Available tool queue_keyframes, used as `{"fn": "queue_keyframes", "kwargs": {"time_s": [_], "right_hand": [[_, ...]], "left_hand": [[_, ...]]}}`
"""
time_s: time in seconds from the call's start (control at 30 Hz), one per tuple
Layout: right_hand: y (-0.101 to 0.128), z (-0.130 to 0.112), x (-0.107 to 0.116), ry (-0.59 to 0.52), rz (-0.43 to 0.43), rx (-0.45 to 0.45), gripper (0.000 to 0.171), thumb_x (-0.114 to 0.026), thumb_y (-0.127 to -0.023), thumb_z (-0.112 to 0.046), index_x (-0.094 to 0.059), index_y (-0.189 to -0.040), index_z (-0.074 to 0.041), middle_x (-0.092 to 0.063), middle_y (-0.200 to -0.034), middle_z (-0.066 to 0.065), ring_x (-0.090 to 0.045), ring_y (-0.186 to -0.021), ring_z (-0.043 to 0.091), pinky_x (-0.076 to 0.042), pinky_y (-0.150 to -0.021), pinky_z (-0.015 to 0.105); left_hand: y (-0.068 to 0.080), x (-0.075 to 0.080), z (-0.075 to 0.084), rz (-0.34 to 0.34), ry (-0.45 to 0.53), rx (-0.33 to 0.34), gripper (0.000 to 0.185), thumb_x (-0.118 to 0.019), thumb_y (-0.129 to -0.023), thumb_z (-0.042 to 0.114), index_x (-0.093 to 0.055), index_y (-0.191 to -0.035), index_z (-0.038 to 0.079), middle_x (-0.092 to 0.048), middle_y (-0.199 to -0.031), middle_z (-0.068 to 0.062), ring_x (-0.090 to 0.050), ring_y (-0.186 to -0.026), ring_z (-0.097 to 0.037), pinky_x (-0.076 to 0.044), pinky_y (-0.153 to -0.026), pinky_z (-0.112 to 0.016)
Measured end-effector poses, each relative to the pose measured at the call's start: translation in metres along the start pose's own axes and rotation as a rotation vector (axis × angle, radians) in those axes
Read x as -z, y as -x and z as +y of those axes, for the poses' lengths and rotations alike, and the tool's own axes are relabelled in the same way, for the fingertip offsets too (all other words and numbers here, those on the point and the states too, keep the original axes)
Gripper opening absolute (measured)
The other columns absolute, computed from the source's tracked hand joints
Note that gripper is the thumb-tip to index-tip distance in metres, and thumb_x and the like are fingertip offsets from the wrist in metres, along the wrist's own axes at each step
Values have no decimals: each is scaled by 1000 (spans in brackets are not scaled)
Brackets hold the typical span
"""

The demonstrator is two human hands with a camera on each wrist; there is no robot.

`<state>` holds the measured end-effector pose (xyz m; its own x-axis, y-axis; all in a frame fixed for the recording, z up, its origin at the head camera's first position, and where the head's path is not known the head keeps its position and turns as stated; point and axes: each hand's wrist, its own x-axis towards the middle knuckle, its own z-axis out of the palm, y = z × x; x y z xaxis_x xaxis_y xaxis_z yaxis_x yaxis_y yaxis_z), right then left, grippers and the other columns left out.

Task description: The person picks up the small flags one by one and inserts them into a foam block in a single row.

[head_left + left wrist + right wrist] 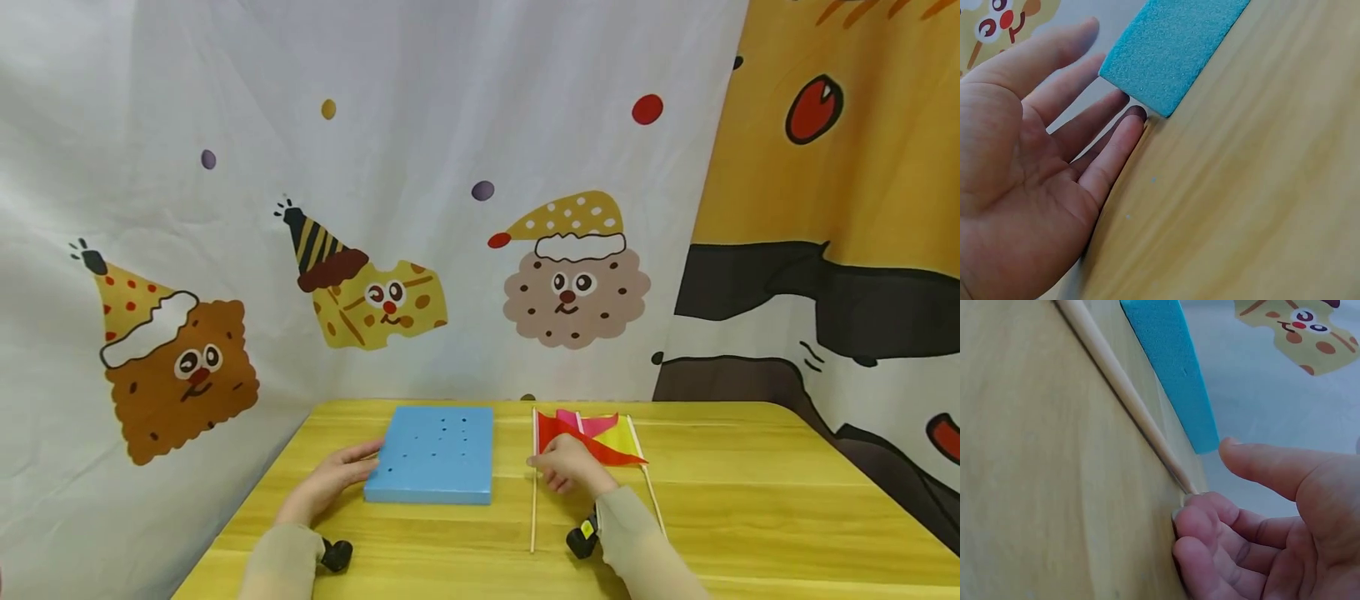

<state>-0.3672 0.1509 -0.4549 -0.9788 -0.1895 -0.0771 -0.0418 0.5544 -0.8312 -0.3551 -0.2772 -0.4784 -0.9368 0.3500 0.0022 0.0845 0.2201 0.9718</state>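
A square blue foam board with several small holes lies on the table. At its left edge my left hand rests with fingers extended; the left wrist view shows the fingertips right by the board's corner. To the right of the board lie small triangular flags on thin wooden sticks: a red flag, a pink flag and a yellow flag. My right hand is over the red flag, its fingertips at the left stick. In the right wrist view the fingers are loosely bent and the thumb stands apart from them.
Everything lies on a yellow wood-grain table. Behind it hangs a white curtain printed with cartoon biscuits and cheese. Another flag stick slants beside my right forearm. Each wrist wears a small black camera.
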Motion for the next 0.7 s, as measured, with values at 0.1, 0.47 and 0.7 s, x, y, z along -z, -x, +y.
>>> {"fn": "queue_keyframes", "kwargs": {"time_s": [0.1, 0.47, 0.7], "right_hand": [[-2, 3, -2, 0, 21, -27, 29, -74, -86, -25, -60, -76, -2, -62, -63, 11, -58, -48, 20, -55, -47, 34], [-6, 13, -14, 64, 57, -3, 43, -84, -74, -25, -50, -54, -11, -51, -48, 4, -52, -37, 16, -52, -40, 34], [-7, 11, -11, 117, 62, 37, 53, -86, -72, -25, -39, -49, -15, -38, -42, -3, -40, -32, 14, -49, -38, 31]], "left_hand": [[-1, -1, 1, -3, -31, 1, 60, -60, -98, 23, -36, -150, 3, -26, -155, -20, -23, -141, -40, -27, -111, -52], [1, -1, -5, -36, -68, 23, 53, -60, -98, 21, -44, -145, 1, -31, -152, -23, -30, -136, -44, -34, -107, -52], [-4, -3, -4, -21, -72, 30, 54, -62, -97, 22, -46, -144, 1, -34, -151, -23, -32, -136, -43, -36, -106, -51]]}}
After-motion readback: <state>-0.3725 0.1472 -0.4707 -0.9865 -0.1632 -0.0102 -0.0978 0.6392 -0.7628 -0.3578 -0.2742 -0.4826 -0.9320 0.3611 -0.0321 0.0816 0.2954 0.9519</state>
